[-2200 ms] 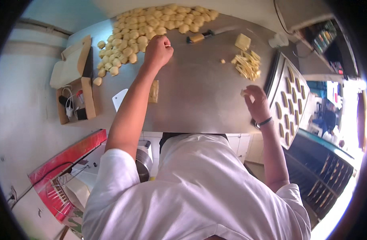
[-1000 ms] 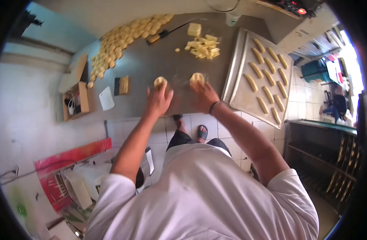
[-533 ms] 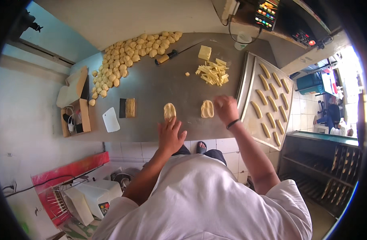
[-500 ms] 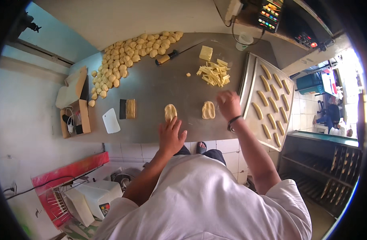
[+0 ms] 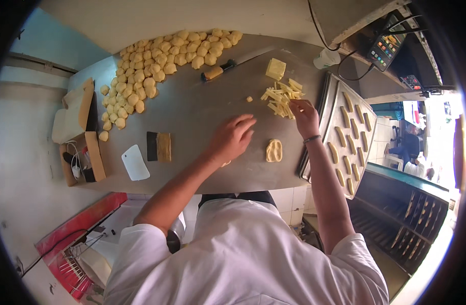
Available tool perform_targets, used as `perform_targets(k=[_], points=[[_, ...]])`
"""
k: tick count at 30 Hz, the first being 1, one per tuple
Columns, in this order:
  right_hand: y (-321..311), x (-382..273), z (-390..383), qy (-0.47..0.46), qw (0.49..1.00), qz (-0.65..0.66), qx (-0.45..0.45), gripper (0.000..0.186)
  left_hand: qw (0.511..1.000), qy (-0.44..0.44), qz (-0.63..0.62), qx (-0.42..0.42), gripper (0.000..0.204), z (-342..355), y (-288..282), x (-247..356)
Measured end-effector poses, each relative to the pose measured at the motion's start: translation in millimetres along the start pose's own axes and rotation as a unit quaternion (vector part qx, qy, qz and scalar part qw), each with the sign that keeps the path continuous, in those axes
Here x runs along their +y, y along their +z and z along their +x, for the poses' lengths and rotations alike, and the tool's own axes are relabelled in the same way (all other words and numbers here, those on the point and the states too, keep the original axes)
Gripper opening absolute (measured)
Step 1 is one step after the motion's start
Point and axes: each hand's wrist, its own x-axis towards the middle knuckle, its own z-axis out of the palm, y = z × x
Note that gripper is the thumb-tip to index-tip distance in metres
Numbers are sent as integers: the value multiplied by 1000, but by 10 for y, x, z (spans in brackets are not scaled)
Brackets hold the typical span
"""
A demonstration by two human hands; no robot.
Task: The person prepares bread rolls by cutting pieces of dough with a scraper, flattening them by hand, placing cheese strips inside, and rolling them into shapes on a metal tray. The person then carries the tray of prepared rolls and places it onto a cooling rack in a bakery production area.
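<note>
Cheese sticks (image 5: pixel 280 97) lay heaped, presumably for easy reach, at the right hand (image 5: pixel 307 119), fingers (image 5: pixel 299 104) bunched, hold unclear, the left hand (image 5: pixel 231 137) half-spread, apparently empty.

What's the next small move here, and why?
Probably pinch one stick from the yellow sticks with the right hand and lay it on the flattened dough: the hand is at the pile's edge, and that dough bears no stick.

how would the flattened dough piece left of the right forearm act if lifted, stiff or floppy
The flattened dough piece would probably flop, since it looks soft and dented. It may cling a little, lying flat on the metal table. Rolling seems unlikely given its flat shape.
</note>
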Motion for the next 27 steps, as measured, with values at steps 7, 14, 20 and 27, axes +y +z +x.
perform_targets(k=[7,14,20,27], points=[[-167,-250,-566,131,917,286,-245,27,995,83,37,44,30,377,125,582],[-101,87,-1416,110,882,212,-407,18,996,-1,92,-14,17,-743,588,915],[-132,191,-1397,-125,948,7,-292,12,966,-235,70,84,9,-1261,653,677],[52,163,-696,-259,915,-96,-295,8,973,-115,176,92,7,-816,35,-49]])
